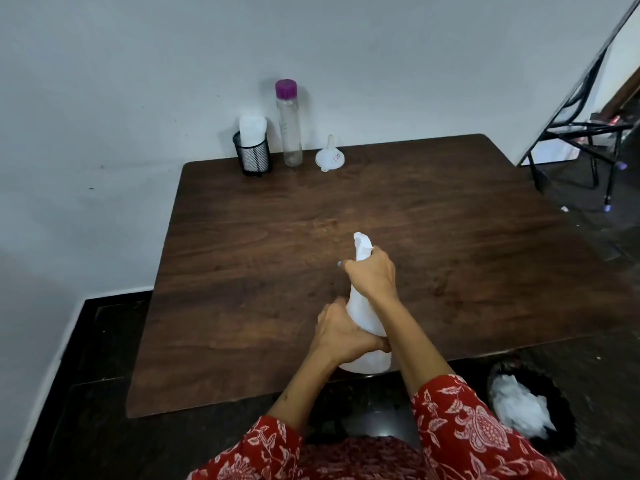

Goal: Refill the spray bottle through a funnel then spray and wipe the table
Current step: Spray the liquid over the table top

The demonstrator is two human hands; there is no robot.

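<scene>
A white spray bottle (362, 313) is held tilted over the near part of the dark wooden table (450, 237), its nozzle pointing away from me. My left hand (341, 332) grips the bottle's lower body. My right hand (372, 273) is closed around the neck and trigger head. A white funnel (329, 155) stands upside down at the table's far edge. Beside it stands a clear bottle with a purple cap (289, 124). White tissues sit in a black mesh holder (252, 150) further left.
A white wall runs behind the table. A black bin with white crumpled paper (526, 407) stands on the floor at my lower right. A black metal frame (581, 133) stands at the far right.
</scene>
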